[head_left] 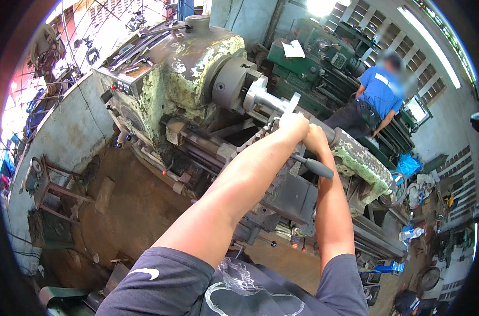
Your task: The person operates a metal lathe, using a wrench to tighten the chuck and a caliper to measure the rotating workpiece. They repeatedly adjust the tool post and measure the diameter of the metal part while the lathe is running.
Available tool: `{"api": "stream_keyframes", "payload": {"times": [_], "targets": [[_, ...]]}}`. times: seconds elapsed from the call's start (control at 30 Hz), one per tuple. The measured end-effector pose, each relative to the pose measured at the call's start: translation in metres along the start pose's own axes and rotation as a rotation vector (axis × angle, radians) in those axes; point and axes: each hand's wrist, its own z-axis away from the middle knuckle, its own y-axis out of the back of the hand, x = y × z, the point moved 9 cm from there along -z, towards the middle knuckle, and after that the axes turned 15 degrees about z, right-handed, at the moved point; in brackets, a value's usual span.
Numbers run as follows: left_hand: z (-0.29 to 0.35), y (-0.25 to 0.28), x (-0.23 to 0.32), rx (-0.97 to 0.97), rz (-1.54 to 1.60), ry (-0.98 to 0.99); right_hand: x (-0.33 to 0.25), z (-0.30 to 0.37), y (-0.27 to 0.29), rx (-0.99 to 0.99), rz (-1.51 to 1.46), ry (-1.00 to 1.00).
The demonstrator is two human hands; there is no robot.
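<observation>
A large lathe with worn pale green paint stands before me. In its chuck [230, 84] sits a bright metal shaft [268, 100] with a flange [291, 103] at its right end. My left hand [293, 127] is closed right by that flange. Close against it on the right, my right hand [316, 139] is closed too, between the flange and the tailstock [361, 162]. The backs of the hands and the forearms hide whatever the fingers hold. A lever with a grey handle [318, 167] sticks out below my right wrist, over the carriage [288, 199].
Wrenches and rods [139, 48] lie on top of the headstock [168, 79]. Behind the lathe, a person in a blue shirt [380, 87] stands at a green machine [308, 58]. A small metal stand [60, 187] is on the floor at left. Red-knobbed levers [295, 245] jut out below the carriage.
</observation>
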Motion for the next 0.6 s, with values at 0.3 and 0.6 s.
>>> {"api": "stream_keyframes", "payload": {"times": [0.3, 0.6], "targets": [[-0.002, 0.001, 0.002, 0.014, -0.016, -0.048, 0.005, 0.005, -0.003, -0.001, -0.01, -0.082], [0.0, -0.006, -0.003, -0.062, 0.012, -0.022, 0.003, 0.013, -0.004, 0.021, 0.034, -0.112]]}}
